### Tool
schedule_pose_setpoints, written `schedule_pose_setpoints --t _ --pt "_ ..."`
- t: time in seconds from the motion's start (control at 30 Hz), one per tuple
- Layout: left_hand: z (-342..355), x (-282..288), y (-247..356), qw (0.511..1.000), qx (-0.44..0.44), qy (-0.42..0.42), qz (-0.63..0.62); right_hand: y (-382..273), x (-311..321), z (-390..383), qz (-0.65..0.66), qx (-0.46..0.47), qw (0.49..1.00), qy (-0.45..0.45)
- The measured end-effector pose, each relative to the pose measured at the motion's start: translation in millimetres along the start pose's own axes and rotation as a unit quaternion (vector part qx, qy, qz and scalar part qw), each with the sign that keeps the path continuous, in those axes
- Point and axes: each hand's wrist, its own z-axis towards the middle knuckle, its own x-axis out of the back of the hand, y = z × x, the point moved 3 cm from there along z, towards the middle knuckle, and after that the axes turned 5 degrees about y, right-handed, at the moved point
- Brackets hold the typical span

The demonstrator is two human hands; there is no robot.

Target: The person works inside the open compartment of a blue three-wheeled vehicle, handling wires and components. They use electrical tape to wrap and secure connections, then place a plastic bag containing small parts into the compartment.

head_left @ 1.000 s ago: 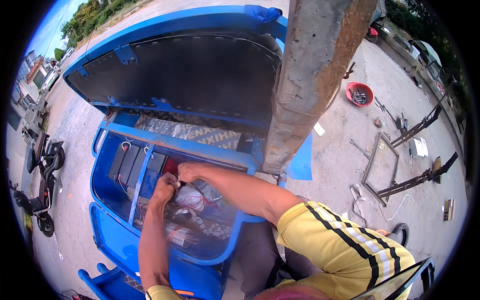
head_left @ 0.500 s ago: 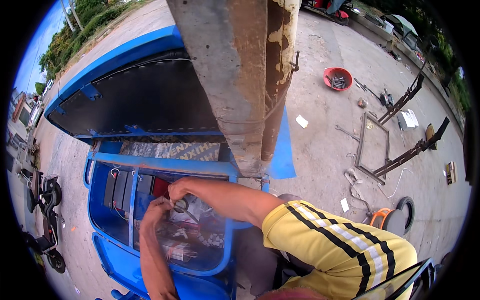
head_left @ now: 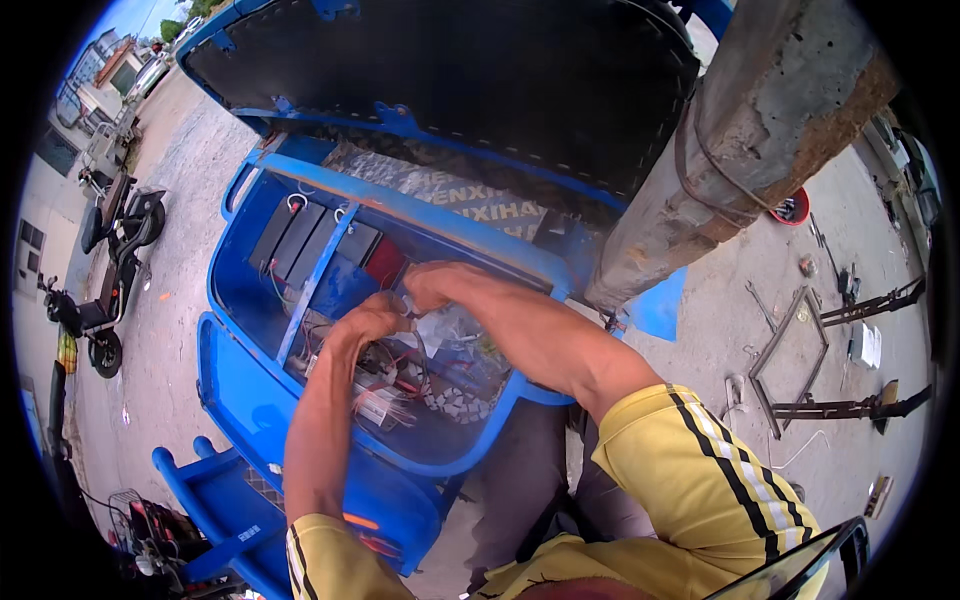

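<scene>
Dark cable (head_left: 420, 346) is seen just right of the left hand (head_left: 376, 316), nearer it than the right hand (head_left: 430, 287), long axis pointed bodyward; both hands are curled closed, but what is gripped cannot be told.

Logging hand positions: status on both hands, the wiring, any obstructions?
Left hand, right hand close together at blue compartment; grip unclear. Gray cable-like strand beside them, loose wires nearer the person. Blue crossbar left of both, not between them.

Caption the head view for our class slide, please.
Left hand and right hand close together inside an open blue compartment containing wires.
</scene>
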Motion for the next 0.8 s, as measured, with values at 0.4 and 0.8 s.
schedule_pose_setpoints --t 0.4,0.8 --pt "-6.0 1.3 12.7 0.981 0.017 0.024 -0.189 2.2 9.9 -0.4 0.011 -0.022 0.997 0.076" --pt "7.4 -10.4 10.1 0.984 -0.075 0.126 -0.1 9.4 -8.4 12.1 -0.009 0.003 0.998 0.063"
